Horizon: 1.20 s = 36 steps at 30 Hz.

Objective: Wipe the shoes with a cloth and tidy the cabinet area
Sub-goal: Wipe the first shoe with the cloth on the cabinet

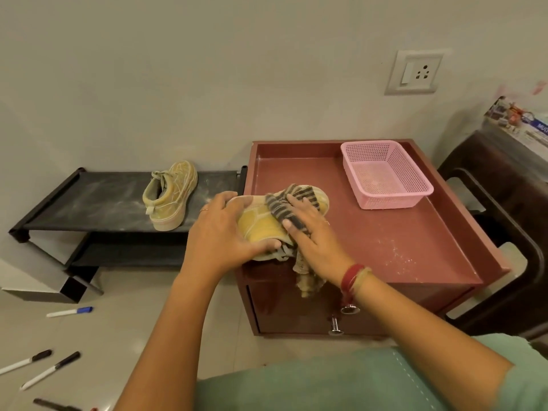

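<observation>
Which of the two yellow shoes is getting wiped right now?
The shoe on the red-brown cabinet: the left hand grips it while the right hand holds a striped cloth against it. The other shoe stands untouched on the black rack.

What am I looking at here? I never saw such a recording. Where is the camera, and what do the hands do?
No machine here: a person wears one camera on the head, looking down at their own hands. The left hand grips a yellow shoe above the left edge of a red-brown cabinet. The right hand holds a striped cloth against that shoe. A pink basket stands on the cabinet. The second shoe rests on a black shoe rack; markers lie on the floor.
</observation>
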### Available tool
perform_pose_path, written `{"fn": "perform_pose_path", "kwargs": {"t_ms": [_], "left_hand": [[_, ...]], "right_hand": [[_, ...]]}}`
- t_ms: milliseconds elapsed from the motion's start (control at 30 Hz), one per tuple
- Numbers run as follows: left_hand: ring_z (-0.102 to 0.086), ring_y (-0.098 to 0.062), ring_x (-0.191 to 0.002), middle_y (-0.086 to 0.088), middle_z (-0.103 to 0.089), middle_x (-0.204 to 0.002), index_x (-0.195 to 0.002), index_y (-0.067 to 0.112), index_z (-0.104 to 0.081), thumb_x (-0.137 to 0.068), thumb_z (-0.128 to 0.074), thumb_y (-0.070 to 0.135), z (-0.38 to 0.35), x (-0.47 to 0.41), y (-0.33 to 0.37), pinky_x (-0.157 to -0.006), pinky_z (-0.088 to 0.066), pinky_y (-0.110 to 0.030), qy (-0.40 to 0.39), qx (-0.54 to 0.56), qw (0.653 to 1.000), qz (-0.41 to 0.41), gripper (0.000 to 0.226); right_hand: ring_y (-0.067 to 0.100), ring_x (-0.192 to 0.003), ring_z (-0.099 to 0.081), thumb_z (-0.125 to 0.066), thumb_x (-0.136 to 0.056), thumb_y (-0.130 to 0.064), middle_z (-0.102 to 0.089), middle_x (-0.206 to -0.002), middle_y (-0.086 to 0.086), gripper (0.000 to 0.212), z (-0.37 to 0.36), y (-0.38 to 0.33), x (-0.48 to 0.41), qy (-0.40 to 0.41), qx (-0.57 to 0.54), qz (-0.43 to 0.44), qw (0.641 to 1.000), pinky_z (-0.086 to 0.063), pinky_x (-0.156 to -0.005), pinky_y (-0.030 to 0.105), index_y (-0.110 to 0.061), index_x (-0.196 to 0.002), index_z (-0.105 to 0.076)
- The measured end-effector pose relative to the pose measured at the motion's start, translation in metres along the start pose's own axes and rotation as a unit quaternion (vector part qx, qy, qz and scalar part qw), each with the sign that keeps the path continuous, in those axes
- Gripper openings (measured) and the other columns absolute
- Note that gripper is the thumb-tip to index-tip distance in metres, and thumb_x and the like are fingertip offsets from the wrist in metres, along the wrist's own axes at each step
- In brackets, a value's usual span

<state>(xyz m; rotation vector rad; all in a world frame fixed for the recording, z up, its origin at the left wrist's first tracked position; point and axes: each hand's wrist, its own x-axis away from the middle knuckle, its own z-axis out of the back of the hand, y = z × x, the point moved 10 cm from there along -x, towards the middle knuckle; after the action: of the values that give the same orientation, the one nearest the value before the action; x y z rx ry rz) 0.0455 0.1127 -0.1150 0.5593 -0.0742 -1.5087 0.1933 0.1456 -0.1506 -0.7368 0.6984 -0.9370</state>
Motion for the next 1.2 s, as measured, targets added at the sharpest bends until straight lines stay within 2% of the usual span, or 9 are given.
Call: {"fn": "perform_pose_path", "kwargs": {"t_ms": [133, 267, 433, 567, 700, 833, 967, 1067, 1200], "left_hand": [[-0.050, -0.020, -0.120, 0.003, -0.048, -0.133, -0.130, 0.030, -0.054, -0.056, -0.055, 0.071, 0.001, 0.002, 0.000, -0.091, -0.047, -0.038, 0.008, 0.029, 1.000, -0.006, 0.085], [-0.048, -0.018, -0.121, 0.005, -0.047, -0.134, -0.131, 0.031, -0.053, -0.053, -0.058, 0.079, 0.002, 0.002, 0.001, -0.091, -0.046, -0.038, 0.012, -0.004, 1.000, 0.007, 0.092], [-0.051, -0.020, -0.118, 0.005, -0.049, -0.132, -0.130, 0.032, -0.054, -0.056, -0.053, 0.072, 0.002, 0.003, 0.004, -0.090, -0.048, -0.038, 0.005, 0.001, 1.000, -0.002, 0.085], [-0.047, -0.020, -0.121, 0.004, -0.047, -0.134, -0.132, 0.031, -0.052, -0.056, -0.067, 0.075, 0.000, 0.004, 0.005, -0.090, -0.046, -0.038, -0.006, -0.026, 1.000, 0.005, 0.089], [-0.052, -0.021, -0.116, 0.004, -0.050, -0.128, -0.130, 0.031, -0.054, -0.057, -0.054, 0.069, 0.002, 0.004, 0.005, -0.087, -0.046, -0.035, 0.004, -0.001, 1.000, -0.008, 0.081], [-0.049, -0.021, -0.118, 0.004, -0.049, -0.131, -0.130, 0.033, -0.052, -0.053, -0.054, 0.078, 0.003, 0.004, 0.005, -0.088, -0.047, -0.038, -0.001, -0.022, 1.000, 0.004, 0.089], [-0.048, -0.023, -0.120, 0.003, -0.047, -0.133, -0.132, 0.030, -0.051, -0.056, -0.052, 0.074, 0.002, 0.004, 0.007, -0.089, -0.047, -0.040, -0.014, -0.035, 0.999, -0.002, 0.088], [-0.043, -0.025, -0.124, 0.002, -0.043, -0.137, -0.134, 0.029, -0.050, -0.059, -0.067, 0.075, 0.000, 0.005, 0.006, -0.091, -0.046, -0.042, -0.029, -0.041, 0.999, 0.012, 0.090], [-0.037, -0.025, -0.129, -0.001, -0.038, -0.141, -0.135, 0.026, -0.046, -0.064, -0.070, 0.068, -0.001, 0.004, 0.008, -0.101, -0.037, -0.042, -0.033, -0.036, 0.999, 0.013, 0.086]], "right_hand": [[0.003, -0.143, -0.008, -0.032, -0.091, -0.054, -0.025, -0.147, -0.026, 0.045, -0.027, -0.024, 0.015, -0.073, 0.018, 0.093, 0.993, 0.002, -0.116, 0.041, -0.044, -0.133, -0.040], [0.009, -0.144, -0.011, -0.032, -0.090, -0.055, -0.035, -0.148, -0.014, 0.053, 0.000, -0.010, -0.005, 0.002, 0.052, 0.018, 0.998, -0.009, -0.118, 0.048, -0.032, -0.136, -0.045], [0.007, -0.140, -0.023, -0.036, -0.093, -0.045, -0.043, -0.143, -0.013, 0.045, -0.018, -0.033, 0.007, -0.057, 0.070, 0.092, 0.992, -0.008, -0.116, 0.037, -0.028, -0.132, -0.050], [0.012, -0.141, -0.021, -0.036, -0.098, -0.043, -0.041, -0.145, -0.007, 0.044, 0.004, -0.016, -0.009, 0.003, 0.125, 0.016, 0.992, -0.020, -0.116, 0.044, -0.025, -0.137, -0.044], [0.007, -0.142, -0.018, -0.037, -0.095, -0.040, -0.038, -0.147, -0.011, 0.043, -0.026, -0.037, 0.010, -0.078, 0.064, 0.115, 0.988, -0.006, -0.117, 0.028, -0.029, -0.136, -0.045], [0.011, -0.140, -0.023, -0.038, -0.097, -0.041, -0.040, -0.146, -0.007, 0.042, -0.003, -0.020, -0.007, -0.007, 0.101, 0.052, 0.994, -0.017, -0.118, 0.040, -0.029, -0.137, -0.044], [0.007, -0.138, -0.028, -0.038, -0.096, -0.041, -0.046, -0.142, -0.009, 0.042, -0.019, -0.039, 0.007, -0.045, 0.086, 0.110, 0.989, -0.016, -0.116, 0.030, -0.027, -0.134, -0.049], [0.012, -0.131, -0.039, -0.039, -0.097, -0.042, -0.050, -0.138, -0.006, 0.040, 0.012, -0.009, -0.012, 0.015, 0.142, 0.038, 0.989, -0.031, -0.110, 0.037, -0.026, -0.132, -0.050], [0.019, -0.118, -0.050, -0.042, -0.098, -0.032, -0.057, -0.124, 0.001, 0.032, 0.045, 0.032, -0.023, 0.080, 0.042, -0.041, 0.995, -0.040, -0.100, 0.039, -0.018, -0.122, -0.057]]}}
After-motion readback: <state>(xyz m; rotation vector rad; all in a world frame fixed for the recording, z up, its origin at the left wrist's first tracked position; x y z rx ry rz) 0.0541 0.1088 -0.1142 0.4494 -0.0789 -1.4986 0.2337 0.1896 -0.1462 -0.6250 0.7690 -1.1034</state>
